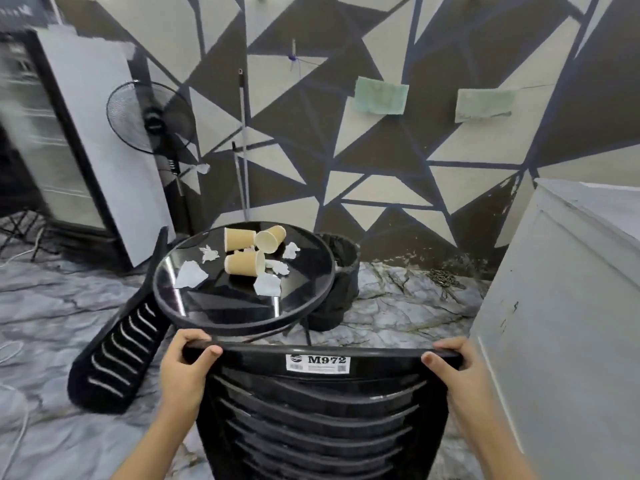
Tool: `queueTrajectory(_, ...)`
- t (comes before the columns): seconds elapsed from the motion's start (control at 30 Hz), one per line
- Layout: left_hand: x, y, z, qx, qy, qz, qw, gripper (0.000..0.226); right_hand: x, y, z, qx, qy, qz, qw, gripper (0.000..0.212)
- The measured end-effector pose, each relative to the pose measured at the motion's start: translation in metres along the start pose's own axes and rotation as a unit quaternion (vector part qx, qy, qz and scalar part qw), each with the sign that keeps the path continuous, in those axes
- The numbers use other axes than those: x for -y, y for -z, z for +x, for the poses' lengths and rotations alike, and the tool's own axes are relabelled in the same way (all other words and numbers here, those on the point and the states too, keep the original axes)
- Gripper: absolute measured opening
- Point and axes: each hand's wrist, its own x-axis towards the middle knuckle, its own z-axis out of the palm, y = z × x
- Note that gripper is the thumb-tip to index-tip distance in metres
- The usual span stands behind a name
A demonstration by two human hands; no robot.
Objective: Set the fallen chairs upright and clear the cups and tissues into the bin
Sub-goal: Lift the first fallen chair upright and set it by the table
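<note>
- Head view: left hand point(183, 367) and right hand point(453, 367) have their fingers point(194, 337) curled tight over the top rail of a black slatted chair point(318, 410).
- Just beyond the fingers, a round black counter point(242, 317) carries three paper cups point(244, 263) and crumpled tissues point(266, 284).
- Behind the counter, right of it, sits the bin point(341, 271).
- Left of the left hand, another chair point(114, 355) lies tipped on the floor against the counter.
- A grey cabinet point(568, 323) crowds the right hand.

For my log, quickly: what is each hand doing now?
Left hand: closed on the chair backrest top edge.
Right hand: closed on the same edge.
</note>
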Motion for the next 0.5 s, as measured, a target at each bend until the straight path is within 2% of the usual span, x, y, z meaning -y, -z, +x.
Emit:
queueTrajectory(0.03, 0.0, 0.005, 0.004, -0.01, -0.002, 0.002, 1.0, 0.034, -0.002, -0.007, 0.008, 0.017, -0.003, 0.007, 1.0, 0.033)
queueTrajectory(0.07, 0.001, 0.009, 0.007, -0.022, -0.004, 0.003, 1.0, 0.04, -0.004, -0.015, 0.016, 0.031, -0.003, 0.012, 0.999, 0.046)
queueTrajectory(0.13, 0.002, 0.015, 0.013, -0.054, -0.002, 0.007, 0.999, 0.041, -0.007, -0.028, 0.033, 0.034, -0.013, 0.009, 0.999, 0.071)
queueTrajectory(0.17, 0.004, 0.017, 0.013, -0.068, 0.002, 0.011, 0.998, 0.039, -0.012, -0.033, 0.042, 0.037, -0.022, 0.019, 0.999, 0.074)
queueTrajectory(0.27, 0.013, 0.018, 0.009, -0.089, 0.008, 0.029, 0.996, 0.037, -0.024, -0.04, 0.064, 0.081, -0.044, 0.04, 0.995, 0.077)
queueTrajectory(0.37, 0.022, 0.01, 0.0, -0.11, 0.024, 0.046, 0.993, 0.046, -0.034, -0.038, 0.083, 0.12, -0.069, 0.033, 0.99, 0.07)
queueTrajectory(0.5, 0.021, -0.018, 0.006, -0.091, 0.044, 0.066, 0.993, 0.053, -0.046, -0.016, 0.109, 0.146, -0.087, 0.029, 0.985, 0.065)
